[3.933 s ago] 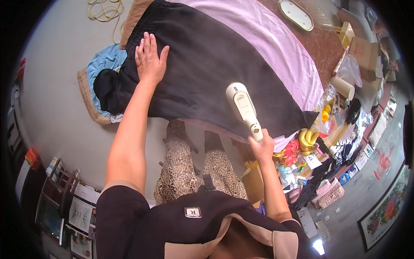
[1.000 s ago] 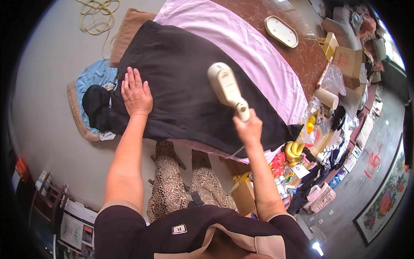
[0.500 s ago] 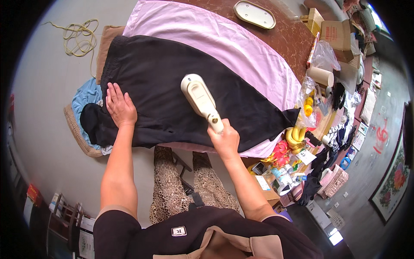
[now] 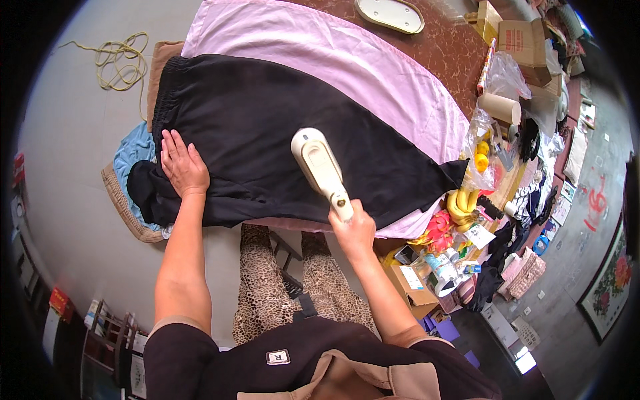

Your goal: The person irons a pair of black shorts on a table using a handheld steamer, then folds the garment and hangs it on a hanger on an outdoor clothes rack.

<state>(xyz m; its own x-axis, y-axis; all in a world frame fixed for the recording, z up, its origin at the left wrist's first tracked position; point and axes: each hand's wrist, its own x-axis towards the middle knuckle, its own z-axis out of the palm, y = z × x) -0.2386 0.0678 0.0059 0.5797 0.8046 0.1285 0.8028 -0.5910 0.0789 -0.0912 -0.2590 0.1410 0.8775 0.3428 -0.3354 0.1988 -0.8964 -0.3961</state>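
Across the pink sheet (image 4: 373,73) a black garment (image 4: 267,133) is spread; since a second ago the iron (image 4: 320,163), clasped by the right hand (image 4: 353,230), is shifted toward 9 o'clock, while the left hand (image 4: 181,163) is pressed flat at the garment's edge.
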